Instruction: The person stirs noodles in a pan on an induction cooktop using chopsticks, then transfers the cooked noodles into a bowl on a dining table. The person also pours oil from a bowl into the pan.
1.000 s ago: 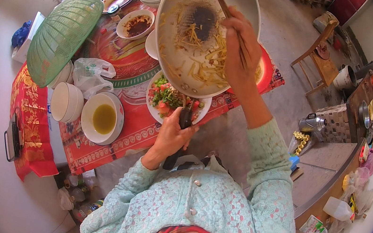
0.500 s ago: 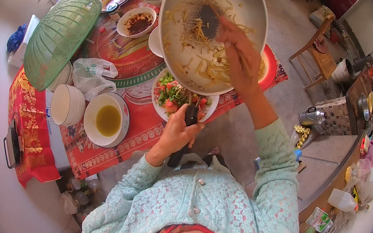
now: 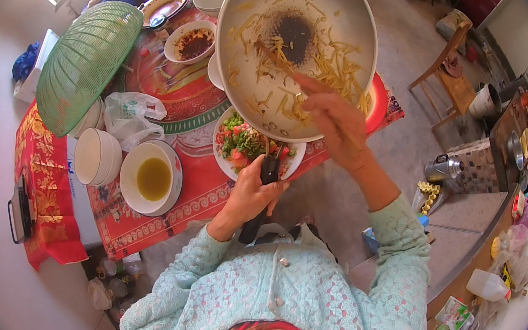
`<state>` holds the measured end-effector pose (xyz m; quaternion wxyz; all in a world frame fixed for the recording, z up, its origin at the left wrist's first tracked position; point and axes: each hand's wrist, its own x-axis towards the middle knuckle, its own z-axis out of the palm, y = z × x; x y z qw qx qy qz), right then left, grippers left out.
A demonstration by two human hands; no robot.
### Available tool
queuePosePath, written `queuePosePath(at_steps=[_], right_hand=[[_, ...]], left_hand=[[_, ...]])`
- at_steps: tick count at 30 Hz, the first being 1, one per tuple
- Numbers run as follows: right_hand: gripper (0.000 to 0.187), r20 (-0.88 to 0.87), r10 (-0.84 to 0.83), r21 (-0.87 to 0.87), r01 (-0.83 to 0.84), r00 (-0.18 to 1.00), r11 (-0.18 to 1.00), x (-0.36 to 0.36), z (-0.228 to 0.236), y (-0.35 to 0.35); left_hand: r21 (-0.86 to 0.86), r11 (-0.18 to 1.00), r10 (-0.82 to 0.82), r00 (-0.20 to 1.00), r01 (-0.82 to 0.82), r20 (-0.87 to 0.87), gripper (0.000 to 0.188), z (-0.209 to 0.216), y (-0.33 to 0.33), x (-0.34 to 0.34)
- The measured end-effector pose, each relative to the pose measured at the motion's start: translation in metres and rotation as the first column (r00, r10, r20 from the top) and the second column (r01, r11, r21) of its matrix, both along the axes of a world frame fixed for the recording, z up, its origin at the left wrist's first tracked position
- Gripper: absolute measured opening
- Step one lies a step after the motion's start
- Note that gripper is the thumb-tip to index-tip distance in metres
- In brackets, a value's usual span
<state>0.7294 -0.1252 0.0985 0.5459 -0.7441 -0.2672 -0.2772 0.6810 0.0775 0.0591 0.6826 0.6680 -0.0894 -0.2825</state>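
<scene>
My left hand is closed around the black handle of a large frying pan, held above the near side of the table. Pale yellow shreds of food cling to and lie across its inside, around a dark patch in the middle. Thin wooden chopsticks are gripped in my right hand, their tips among the shreds at the pan's left-middle. Partly under the pan is a plate of chopped tomato and greens. A red-rimmed plate shows past the pan's right edge, mostly hidden.
On the red-covered table stand a bowl of yellow-green liquid, stacked white bowls, a plastic bag, a green mesh food cover and a bowl of dark red sauce. A wooden chair and a thermos are to the right.
The chopstick tips have moved down and left across the pan, and my right hand has come lower. Shreds are spread further to the pan's right side. My left hand keeps its hold.
</scene>
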Motion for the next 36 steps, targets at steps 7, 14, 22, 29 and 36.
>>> queuePosePath(at_steps=[7,14,22,29,36], right_hand=[[0.017,-0.045,0.047,0.650,-0.006,0.998,0.760,0.049,0.011,-0.037],[0.014,-0.353,0.049,0.634,0.200,0.934,0.747,-0.002,-0.024,-0.080],[0.014,-0.234,-0.028,0.747,0.198,0.972,0.635,0.022,-0.026,-0.072],[0.014,-0.233,0.096,0.792,0.131,0.968,0.597,-0.007,-0.022,-0.066],[0.015,-0.179,0.219,0.858,0.043,0.959,0.512,-0.001,-0.042,-0.050]], left_hand=[[0.055,0.998,-0.001,0.998,-0.002,0.066,0.019,0.001,-0.006,-0.003],[0.036,0.997,0.071,0.993,-0.075,0.091,0.018,-0.005,-0.009,-0.002],[0.074,0.995,0.058,0.987,-0.070,0.151,0.018,0.000,-0.013,-0.001],[0.161,0.984,0.049,0.984,-0.076,0.170,0.016,-0.003,-0.014,-0.002],[0.164,0.983,0.053,0.979,-0.086,0.196,0.018,0.001,-0.028,0.007]])
